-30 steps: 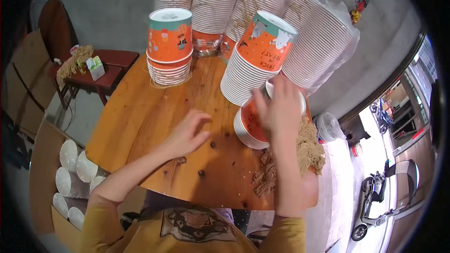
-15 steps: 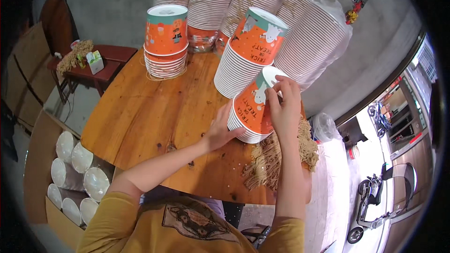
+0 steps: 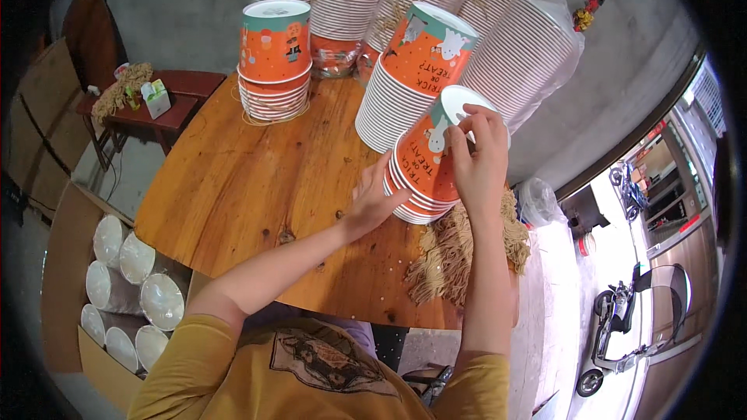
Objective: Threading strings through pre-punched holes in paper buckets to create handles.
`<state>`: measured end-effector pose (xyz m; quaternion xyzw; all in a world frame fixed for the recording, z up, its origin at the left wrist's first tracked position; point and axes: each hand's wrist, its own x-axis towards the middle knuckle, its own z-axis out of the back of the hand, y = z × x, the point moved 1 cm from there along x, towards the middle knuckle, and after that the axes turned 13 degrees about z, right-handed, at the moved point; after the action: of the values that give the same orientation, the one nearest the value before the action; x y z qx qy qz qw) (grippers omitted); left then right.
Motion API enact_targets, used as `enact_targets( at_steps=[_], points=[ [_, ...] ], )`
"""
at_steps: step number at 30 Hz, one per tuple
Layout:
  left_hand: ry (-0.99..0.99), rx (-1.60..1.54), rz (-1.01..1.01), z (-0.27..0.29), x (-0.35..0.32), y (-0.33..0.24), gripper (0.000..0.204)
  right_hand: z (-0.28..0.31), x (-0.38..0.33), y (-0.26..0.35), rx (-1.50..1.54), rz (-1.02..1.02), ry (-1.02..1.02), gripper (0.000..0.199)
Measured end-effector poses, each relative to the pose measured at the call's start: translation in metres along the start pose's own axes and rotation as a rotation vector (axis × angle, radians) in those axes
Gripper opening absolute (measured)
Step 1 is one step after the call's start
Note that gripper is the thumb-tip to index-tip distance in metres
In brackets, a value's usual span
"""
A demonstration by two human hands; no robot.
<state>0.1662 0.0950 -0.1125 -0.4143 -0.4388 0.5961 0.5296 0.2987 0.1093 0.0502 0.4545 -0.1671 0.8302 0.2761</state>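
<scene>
A short stack of upside-down paper buckets [image 3: 428,157], orange with a green band and white base, stands tilted at the table's right side. My left hand [image 3: 375,201] grips the stack's lower left, its thumb and fingers apart around the rims. My right hand [image 3: 484,157] is on the top bucket, fingers bent over the edge of its white base. Beneath and beside my right wrist lies a bundle of tan twisted cords [image 3: 445,264]. Just behind stands a taller stack of matching buckets [image 3: 397,113].
Another bucket stack [image 3: 274,58] with cord around it stands at the far left of the wooden table [image 3: 233,187]. Tall plastic-wrapped stacks [image 3: 517,54] line the back. On the floor at left, a cardboard box [image 3: 58,280] holds several wrapped stacks. A red bench [image 3: 187,85] stands beyond.
The top bucket has risen and tipped a little away from me, and gaps now show between the lower rims. My right hand has moved up with it; my left stays at the rims.
</scene>
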Motion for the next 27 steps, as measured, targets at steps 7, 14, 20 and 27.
enact_targets(
  at_steps=[7,14,20,27],
  points=[
    [-0.084,-0.052,0.046,-0.008,0.01,-0.003,0.086,0.013,0.02,-0.008,-0.016,0.054,-0.045,0.012],
    [-0.066,-0.131,0.189,-0.002,0.011,-0.012,0.095,0.053,0.048,-0.01,-0.047,-0.01,-0.209,0.012],
    [-0.292,-0.065,-0.7,0.032,-0.035,-0.07,0.091,0.1,0.044,0.03,0.287,0.076,-0.741,0.018],
    [-0.4,-0.019,-0.793,0.08,-0.102,-0.07,0.044,0.058,-0.02,0.053,1.116,-0.462,-0.496,0.012]
  ],
)
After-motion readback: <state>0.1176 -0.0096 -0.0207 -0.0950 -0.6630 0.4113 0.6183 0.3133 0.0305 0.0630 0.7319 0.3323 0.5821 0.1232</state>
